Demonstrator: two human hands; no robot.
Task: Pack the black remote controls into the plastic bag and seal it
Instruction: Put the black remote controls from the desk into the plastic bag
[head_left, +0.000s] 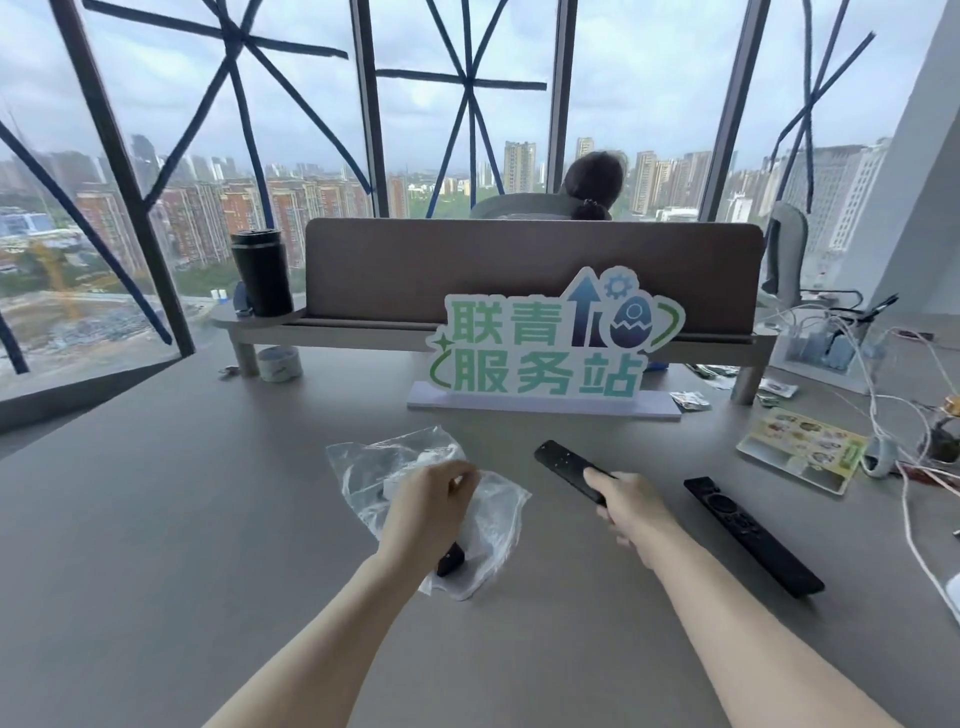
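A crumpled clear plastic bag (498, 525) lies on the grey table (156, 519) in front of me. My left hand (426, 509) rests on the bag and grips it. Below the wrist, the end of a black remote (450, 560) pokes out at the bag. My right hand (631, 506) is closed around the near end of a slim black remote (563, 467), which points away to the upper left. A longer black remote (753, 535) lies flat on the table, to the right of my right hand.
A green and white sign (545, 348) stands behind the bag. A grey shelf with a black tumbler (262, 273) runs across the back. A tape roll (280, 364), a sticker sheet (802, 449), white cables (883, 405) and small packets clutter the right side. A person sits beyond the divider.
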